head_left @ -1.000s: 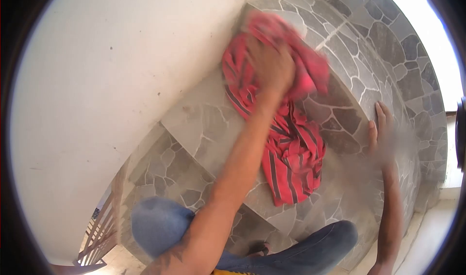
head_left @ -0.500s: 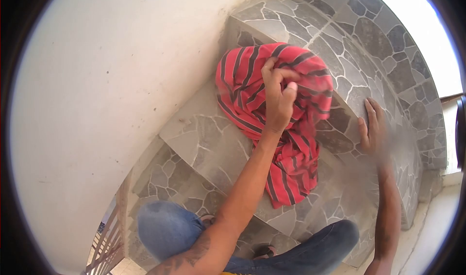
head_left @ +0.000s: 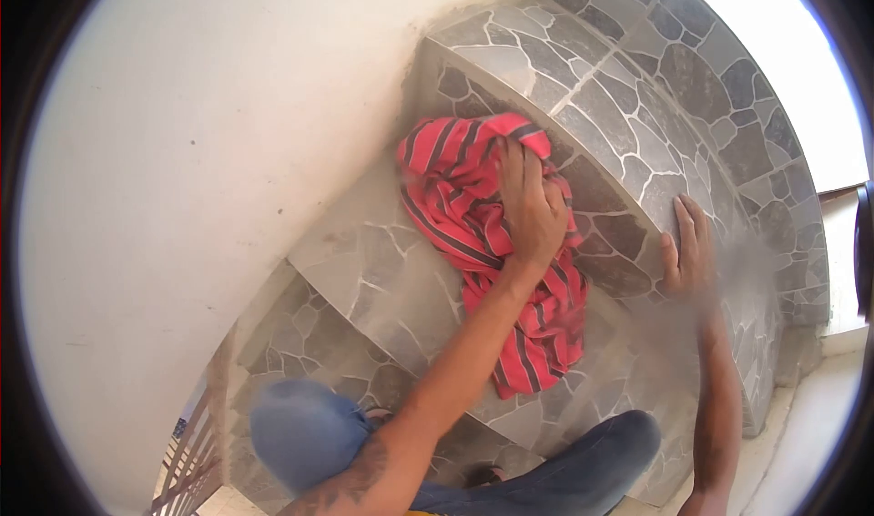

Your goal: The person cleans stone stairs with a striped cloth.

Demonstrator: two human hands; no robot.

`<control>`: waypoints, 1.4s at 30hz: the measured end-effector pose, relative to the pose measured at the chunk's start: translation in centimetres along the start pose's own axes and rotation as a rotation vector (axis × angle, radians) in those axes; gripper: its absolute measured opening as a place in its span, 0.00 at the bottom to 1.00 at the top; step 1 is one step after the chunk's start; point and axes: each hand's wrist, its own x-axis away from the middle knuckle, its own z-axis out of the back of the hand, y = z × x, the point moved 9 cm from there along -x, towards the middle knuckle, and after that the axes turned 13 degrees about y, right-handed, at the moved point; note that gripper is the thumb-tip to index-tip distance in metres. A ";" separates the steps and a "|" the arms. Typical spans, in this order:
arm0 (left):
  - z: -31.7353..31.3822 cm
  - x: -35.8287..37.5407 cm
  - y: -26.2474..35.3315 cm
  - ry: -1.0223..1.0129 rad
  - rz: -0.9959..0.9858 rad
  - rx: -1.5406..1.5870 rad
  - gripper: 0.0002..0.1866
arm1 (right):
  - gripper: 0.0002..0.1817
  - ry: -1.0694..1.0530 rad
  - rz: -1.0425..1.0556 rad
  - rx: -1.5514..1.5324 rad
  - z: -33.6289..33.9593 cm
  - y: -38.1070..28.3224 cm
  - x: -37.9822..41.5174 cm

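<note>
A red cloth (head_left: 446,216) with dark stripes lies bunched on a stone-patterned step, its upper part against the riser behind. My left hand (head_left: 532,202) is closed on the upper part of this cloth, fingers bent into its folds. The cloth's lower end (head_left: 533,357) trails loose towards my knees. My right hand (head_left: 692,247) rests open on the edge of the higher step (head_left: 651,175), thumb apart from the fingers, holding nothing. A blurry smear covers part of the right wrist.
A pale wall (head_left: 209,134) rises along the left side of the steps. My knees in jeans (head_left: 309,434) are below, over the lower step (head_left: 309,325). A brown metal railing (head_left: 196,448) stands at the lower left. A stone-faced curved border (head_left: 728,79) runs along the right.
My left hand has come down onto the cloth, its fingers pressing in. The cloth's raised right fold has dropped back to the left, uncovering more of the riser. My right hand stays on the step.
</note>
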 end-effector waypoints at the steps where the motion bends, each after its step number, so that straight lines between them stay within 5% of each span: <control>1: 0.2 -0.2 0.3 -0.031 -0.019 -0.025 0.23 | 0.28 -0.004 -0.004 -0.006 -0.1 -0.1 0.0; 6: -0.7 -7.4 -3.0 -0.065 0.036 -0.064 0.32 | 0.29 -0.028 -0.066 -0.040 -0.2 -0.2 0.1; 10: -0.6 -1.3 2.2 -0.095 0.071 -0.037 0.31 | 0.29 0.007 0.001 0.007 0.0 0.0 0.1; 14: -1.2 -5.9 -2.1 0.031 -0.050 -0.172 0.28 | 0.29 0.014 -0.030 -0.002 0.1 0.0 0.4; 16: -1.5 -11.3 -5.9 -0.150 0.276 -0.056 0.26 | 0.29 0.023 -0.036 -0.030 -0.2 0.2 0.3; 20: -1.1 -4.6 -1.9 0.022 -0.045 -0.167 0.27 | 0.29 0.021 0.000 0.012 -0.5 0.6 0.5; 25: -1.1 -4.4 -1.5 -0.129 -0.033 -0.219 0.30 | 0.29 0.014 -0.046 -0.025 -0.3 0.4 0.2; 26: -1.4 -8.2 -6.0 -0.192 0.240 -0.158 0.28 | 0.29 0.021 -0.056 -0.034 -0.3 0.5 0.5; 28: -1.2 -10.2 -8.8 -0.207 0.454 -0.211 0.25 | 0.29 0.021 -0.055 -0.031 -0.6 0.8 0.9; 30: -0.9 -11.4 -6.8 -0.106 0.293 -0.423 0.24 | 0.29 0.047 -0.054 -0.031 -0.7 0.6 0.9; 33: -1.2 -3.3 -0.4 -0.163 -0.022 -0.445 0.20 | 0.30 0.074 -0.048 -0.003 -0.1 0.5 0.5; 36: -0.8 0.9 4.2 -0.241 -0.018 -0.258 0.25 | 0.30 0.093 -0.040 -0.013 0.1 0.3 0.6; 39: -1.1 -3.6 0.2 -0.309 -0.084 -0.280 0.29 | 0.29 0.150 -0.031 -0.011 0.4 0.2 0.7; 42: -1.5 -9.8 -9.2 -0.326 0.496 -0.187 0.13 | 0.26 0.217 0.019 -0.009 1.1 -0.1 1.1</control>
